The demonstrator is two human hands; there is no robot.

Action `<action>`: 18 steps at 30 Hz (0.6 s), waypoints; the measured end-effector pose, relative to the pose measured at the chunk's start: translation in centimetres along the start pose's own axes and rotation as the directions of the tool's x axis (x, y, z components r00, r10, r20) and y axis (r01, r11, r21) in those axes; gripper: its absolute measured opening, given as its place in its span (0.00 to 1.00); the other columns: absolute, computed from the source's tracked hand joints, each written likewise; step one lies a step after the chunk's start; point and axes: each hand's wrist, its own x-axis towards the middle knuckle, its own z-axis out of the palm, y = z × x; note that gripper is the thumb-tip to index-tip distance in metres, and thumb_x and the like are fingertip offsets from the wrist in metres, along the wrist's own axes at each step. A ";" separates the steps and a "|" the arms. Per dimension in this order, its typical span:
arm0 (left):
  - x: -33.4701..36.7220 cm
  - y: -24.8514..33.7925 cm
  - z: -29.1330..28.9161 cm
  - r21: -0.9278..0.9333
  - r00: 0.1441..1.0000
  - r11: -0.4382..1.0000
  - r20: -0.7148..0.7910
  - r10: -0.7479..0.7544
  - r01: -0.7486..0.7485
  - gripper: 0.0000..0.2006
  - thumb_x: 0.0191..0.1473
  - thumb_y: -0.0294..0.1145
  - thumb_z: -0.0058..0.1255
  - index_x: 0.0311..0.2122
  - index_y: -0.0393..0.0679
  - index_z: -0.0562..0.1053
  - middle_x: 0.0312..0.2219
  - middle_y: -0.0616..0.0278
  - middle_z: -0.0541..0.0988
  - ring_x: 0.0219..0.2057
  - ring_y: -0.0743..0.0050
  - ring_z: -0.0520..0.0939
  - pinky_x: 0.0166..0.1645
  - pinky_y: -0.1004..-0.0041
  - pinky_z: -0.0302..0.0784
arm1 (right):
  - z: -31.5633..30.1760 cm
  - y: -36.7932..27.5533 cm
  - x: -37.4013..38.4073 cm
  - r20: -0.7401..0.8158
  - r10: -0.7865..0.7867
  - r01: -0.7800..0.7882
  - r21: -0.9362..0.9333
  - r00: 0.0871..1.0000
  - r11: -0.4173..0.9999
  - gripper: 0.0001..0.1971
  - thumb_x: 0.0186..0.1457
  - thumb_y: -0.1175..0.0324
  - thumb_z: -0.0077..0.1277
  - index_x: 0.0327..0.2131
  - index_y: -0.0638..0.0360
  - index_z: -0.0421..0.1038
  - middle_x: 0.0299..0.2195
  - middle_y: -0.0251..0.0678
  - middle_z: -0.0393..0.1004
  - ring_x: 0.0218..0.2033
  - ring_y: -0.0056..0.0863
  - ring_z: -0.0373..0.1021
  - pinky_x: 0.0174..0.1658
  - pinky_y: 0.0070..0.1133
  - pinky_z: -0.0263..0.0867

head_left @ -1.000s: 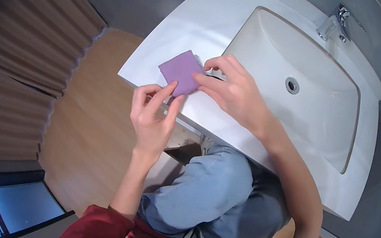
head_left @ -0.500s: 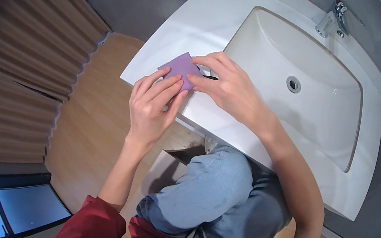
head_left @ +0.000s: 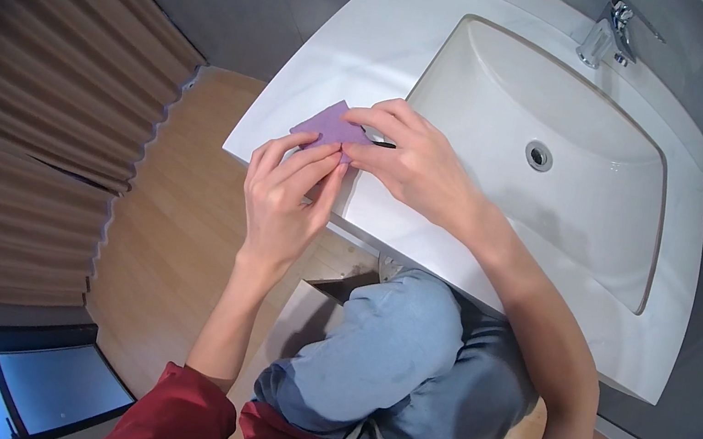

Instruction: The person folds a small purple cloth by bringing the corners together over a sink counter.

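A small purple square that looks like folded paper (head_left: 330, 126) is on the white countertop near its front left corner. My left hand (head_left: 286, 195) pinches its near edge, with thumb and fingertips pressed on it. From the right, my right hand (head_left: 413, 155) grips the same piece, its thumb at the near corner and its fingers at the far right side. The two thumbs almost meet there. Part of a small dark thing (head_left: 386, 143) shows beneath my right hand; I cannot tell what it is.
To the right is a white washbasin (head_left: 504, 199) with a round drain (head_left: 539, 155) and a chrome faucet (head_left: 613, 33). The countertop's front edge (head_left: 419, 259) runs above my knees. A brown pleated curtain (head_left: 59, 78) hangs at the left, past the wooden floor (head_left: 157, 215).
My right fingers have shifted slightly at the purple piece, and its near corner now sits more hidden between the two hands. The view has shifted a little.
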 end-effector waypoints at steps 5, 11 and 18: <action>0.0 -0.5 -0.8 -0.039 1.000 0.999 -0.007 0.014 -0.014 0.09 0.47 0.25 0.68 0.37 0.40 0.84 0.40 0.63 0.86 0.48 0.59 0.83 0.52 0.62 0.74 | -1.0 0.3 -0.3 -0.021 0.109 -0.107 0.086 0.994 0.991 0.14 0.48 0.72 0.65 0.42 0.56 0.83 0.54 0.33 0.75 0.50 0.36 0.71 0.46 0.28 0.75; -0.5 -1.0 -1.4 -0.013 0.999 0.999 0.038 0.031 -0.030 0.10 0.48 0.24 0.68 0.38 0.39 0.84 0.41 0.60 0.87 0.51 0.58 0.82 0.53 0.63 0.75 | -0.8 0.6 0.0 -0.027 0.046 -0.044 0.062 0.999 0.997 0.07 0.49 0.73 0.62 0.34 0.55 0.82 0.52 0.32 0.75 0.50 0.33 0.70 0.47 0.27 0.75; -0.4 -1.0 -1.7 0.011 0.997 1.000 0.067 0.028 -0.029 0.13 0.46 0.26 0.70 0.40 0.38 0.84 0.43 0.59 0.86 0.49 0.55 0.82 0.53 0.62 0.76 | -0.7 0.7 -0.2 -0.022 0.033 -0.033 -0.015 0.999 0.999 0.08 0.48 0.72 0.63 0.35 0.56 0.81 0.54 0.34 0.75 0.50 0.33 0.70 0.47 0.27 0.75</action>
